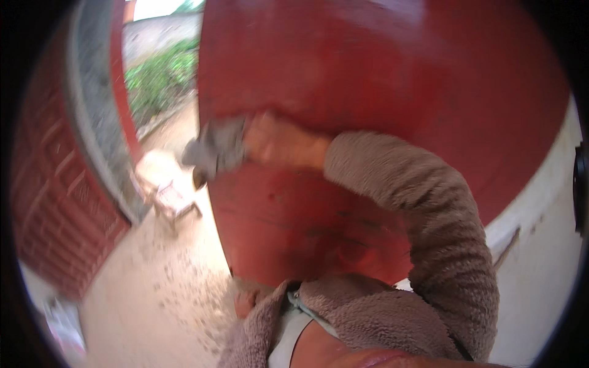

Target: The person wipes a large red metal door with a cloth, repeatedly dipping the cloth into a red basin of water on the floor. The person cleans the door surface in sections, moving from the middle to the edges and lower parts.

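My right hand (273, 140) is closed on a crumpled grey cloth (222, 147), its arm reaching across in a fuzzy brown sleeve. The cloth lies against a large red door (294, 208), at the door's left edge. A small dark round piece, perhaps a knob, shows just under the cloth; I cannot make it out. Motion blurs the hand and the cloth. Low in the middle, what looks like my left hand (246, 302) shows only in small part beside my jacket; its fingers are not clear.
Left of the door's edge is an open doorway with green plants (162, 76) outside. A small chair or stool (175, 199) stands on the pale floor (153, 282) there. A red panelled door leaf (64, 202) is at far left, a white wall (546, 270) at right.
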Tool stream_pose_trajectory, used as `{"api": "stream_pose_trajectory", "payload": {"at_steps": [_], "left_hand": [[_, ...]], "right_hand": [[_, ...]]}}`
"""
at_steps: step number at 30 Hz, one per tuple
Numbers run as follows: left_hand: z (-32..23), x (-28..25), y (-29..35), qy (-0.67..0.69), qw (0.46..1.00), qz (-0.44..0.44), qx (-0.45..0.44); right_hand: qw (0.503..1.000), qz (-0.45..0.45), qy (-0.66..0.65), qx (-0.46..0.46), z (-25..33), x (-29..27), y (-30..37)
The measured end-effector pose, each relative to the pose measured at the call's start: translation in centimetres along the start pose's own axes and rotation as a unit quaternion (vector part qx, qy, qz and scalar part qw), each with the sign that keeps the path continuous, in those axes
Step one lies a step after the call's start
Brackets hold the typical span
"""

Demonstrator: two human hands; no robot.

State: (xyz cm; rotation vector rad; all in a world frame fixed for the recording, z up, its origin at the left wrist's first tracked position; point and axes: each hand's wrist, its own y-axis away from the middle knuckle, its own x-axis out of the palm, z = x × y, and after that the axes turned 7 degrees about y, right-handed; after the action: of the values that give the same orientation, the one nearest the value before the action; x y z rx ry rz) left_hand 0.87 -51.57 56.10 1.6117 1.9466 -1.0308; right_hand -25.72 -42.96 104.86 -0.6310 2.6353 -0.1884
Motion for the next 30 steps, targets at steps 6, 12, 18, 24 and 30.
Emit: {"api": "stream_pose_trajectory", "payload": {"at_steps": [6, 12, 18, 24, 30], "left_hand": [[1.3, 0.3, -5.2, 0.053, 0.997, 0.053, -0.035], [-0.5, 3.2, -5.8, 0.086, 0.989, 0.117, -0.043], [-2.5, 4.8, -7.1, 0.099, 0.984, 0.146, -0.021], [-4.3, 6.4, -7.6, 0.1, 0.981, 0.163, -0.008], [-7.1, 9.1, -7.0, 0.106, 0.981, 0.16, -0.011]], "right_hand": [[0.998, 0.027, 0.039, 0.027, -3.7, -6.5, 5.0], [0.87, -0.025, 0.327, 0.368, -24.2, -23.7, 16.1], [0.747, -0.053, 0.483, 0.453, -22.8, -28.1, 22.4], [0.878, 0.08, 0.231, 0.412, -3.0, -21.7, 24.2], [0.896, 0.097, 0.181, 0.393, -3.9, -25.4, 27.0]]}}
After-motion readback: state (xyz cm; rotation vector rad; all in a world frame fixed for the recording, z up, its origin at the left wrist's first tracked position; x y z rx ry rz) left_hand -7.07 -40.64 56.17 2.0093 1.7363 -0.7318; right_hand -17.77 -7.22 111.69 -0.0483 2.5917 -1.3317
